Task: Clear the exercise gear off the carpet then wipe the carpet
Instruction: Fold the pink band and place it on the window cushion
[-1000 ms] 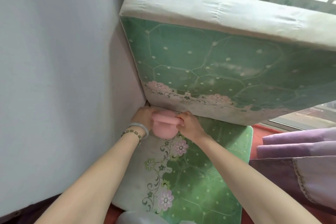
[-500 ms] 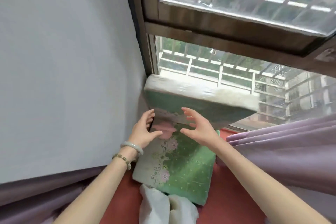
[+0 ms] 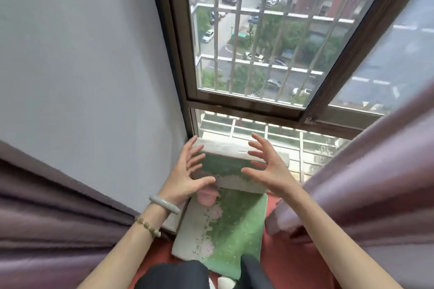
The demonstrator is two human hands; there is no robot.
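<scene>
Your left hand (image 3: 185, 176) and right hand (image 3: 270, 166) are both spread wide, fingers splayed, holding nothing, in front of the upright green cushion (image 3: 225, 164) at the window. The pink exercise piece (image 3: 206, 196) sits on the flat green cushion (image 3: 230, 225) by the wall, just below your left hand. Red carpet (image 3: 293, 263) shows beside it.

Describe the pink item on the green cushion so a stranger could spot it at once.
Start at the window and go down to its corner by the wall, where a green upright cushion stands behind a green flat cushion. The pink item sits on the flat cushion at the upright cushion's foot, under the left hand. It is the only plain pink lump among green flowered fabric.
</scene>
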